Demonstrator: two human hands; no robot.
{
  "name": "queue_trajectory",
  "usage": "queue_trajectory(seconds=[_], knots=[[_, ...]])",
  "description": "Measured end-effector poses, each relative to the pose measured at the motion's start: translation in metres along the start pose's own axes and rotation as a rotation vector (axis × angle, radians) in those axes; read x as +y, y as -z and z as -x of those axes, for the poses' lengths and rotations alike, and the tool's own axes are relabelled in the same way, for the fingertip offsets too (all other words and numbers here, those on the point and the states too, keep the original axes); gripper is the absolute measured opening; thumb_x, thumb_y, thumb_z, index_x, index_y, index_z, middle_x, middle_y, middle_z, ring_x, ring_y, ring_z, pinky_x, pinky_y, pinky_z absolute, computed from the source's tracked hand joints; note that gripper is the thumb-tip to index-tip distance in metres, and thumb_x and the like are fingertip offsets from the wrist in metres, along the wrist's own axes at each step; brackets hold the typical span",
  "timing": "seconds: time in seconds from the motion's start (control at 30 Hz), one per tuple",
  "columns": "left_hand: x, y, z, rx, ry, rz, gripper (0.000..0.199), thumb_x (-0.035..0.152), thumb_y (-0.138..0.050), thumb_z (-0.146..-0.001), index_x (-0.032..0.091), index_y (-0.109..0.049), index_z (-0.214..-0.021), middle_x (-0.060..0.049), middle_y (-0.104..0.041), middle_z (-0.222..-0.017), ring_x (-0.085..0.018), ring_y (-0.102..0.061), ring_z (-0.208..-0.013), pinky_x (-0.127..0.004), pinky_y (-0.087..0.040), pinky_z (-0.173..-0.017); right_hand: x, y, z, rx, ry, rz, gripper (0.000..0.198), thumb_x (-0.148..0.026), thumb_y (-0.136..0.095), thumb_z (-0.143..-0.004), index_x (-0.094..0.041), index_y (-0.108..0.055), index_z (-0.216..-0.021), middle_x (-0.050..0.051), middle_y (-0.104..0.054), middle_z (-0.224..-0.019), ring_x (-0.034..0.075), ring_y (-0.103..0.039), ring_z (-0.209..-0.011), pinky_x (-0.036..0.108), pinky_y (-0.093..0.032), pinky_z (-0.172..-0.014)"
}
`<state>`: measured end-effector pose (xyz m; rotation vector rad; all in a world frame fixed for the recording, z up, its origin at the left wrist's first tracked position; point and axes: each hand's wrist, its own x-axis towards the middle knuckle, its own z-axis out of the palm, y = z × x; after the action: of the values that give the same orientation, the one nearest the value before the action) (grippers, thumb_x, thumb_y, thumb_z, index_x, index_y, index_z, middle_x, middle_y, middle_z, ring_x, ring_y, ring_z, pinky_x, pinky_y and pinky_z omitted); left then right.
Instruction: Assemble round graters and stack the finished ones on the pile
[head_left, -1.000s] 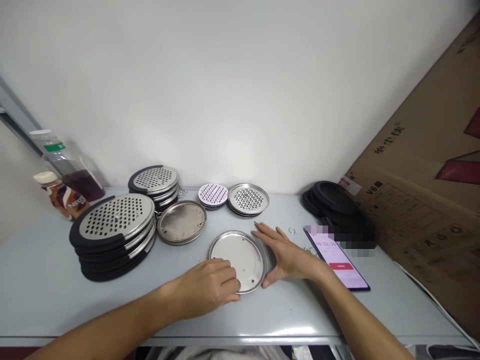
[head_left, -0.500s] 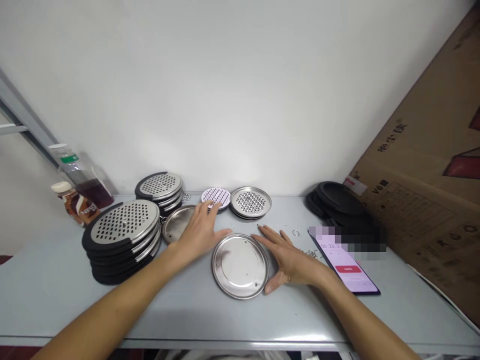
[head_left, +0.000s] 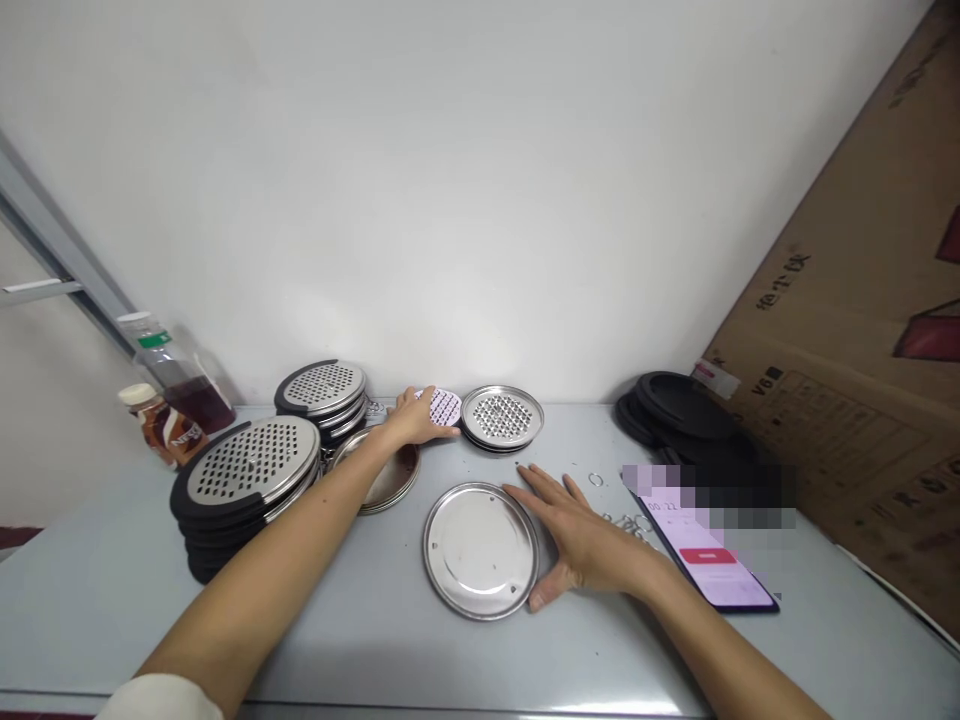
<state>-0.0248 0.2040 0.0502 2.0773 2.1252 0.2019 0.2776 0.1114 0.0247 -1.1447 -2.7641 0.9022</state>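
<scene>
Left hand (head_left: 417, 416) curls over the lilac perforated disc (head_left: 447, 408), mid-frame, its hold unclear; right hand (head_left: 583, 548), spread wide and gripping nothing, borders the round steel plate (head_left: 480, 552), lower centre. Uneven fingertip pressure might tip the disc.

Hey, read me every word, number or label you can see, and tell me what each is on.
"NES", rest unclear: brown bottle.
"V6": cardboard box.
"00:22", further digits unclear: phone.
Too small or blurred: the phone's red button, the box's other print, the white sticker, the clear bottle's green band.
</scene>
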Motion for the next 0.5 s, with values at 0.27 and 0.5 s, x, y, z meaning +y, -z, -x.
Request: queue_trajectory(seconds=[0.27,0.5], knots=[[-0.002,0.015,0.008,0.063,0.004,-0.054,0.111,0.073,-0.068,-0.061,0.020,-0.026,-0.149,-0.025,-0.039,-0.143,-0.046,-0.036,-0.131,-0.055,-0.033,-0.101,0.001,0.000,0.001,0.012,0.018,-0.014,0.124,-0.069,-0.078,-0.055,-0.026,-0.018,-0.154,0.017,-0.002,-0.161,0.038,0.006,-0.147,0.060,0.007,-0.114],[0.008,0.043,0.072,0.094,-0.173,-0.094,0.103,0.060,-0.077,-0.062,0.026,-0.032,-0.148,-0.018,-0.037,-0.147,-0.043,-0.030,-0.136,-0.057,-0.024,-0.110,0.001,0.000,0.000,0.024,0.033,-0.019,0.124,-0.069,-0.078,-0.054,-0.025,-0.020,-0.154,0.018,-0.003,-0.161,0.039,0.005,-0.147,0.061,0.007,-0.114]])
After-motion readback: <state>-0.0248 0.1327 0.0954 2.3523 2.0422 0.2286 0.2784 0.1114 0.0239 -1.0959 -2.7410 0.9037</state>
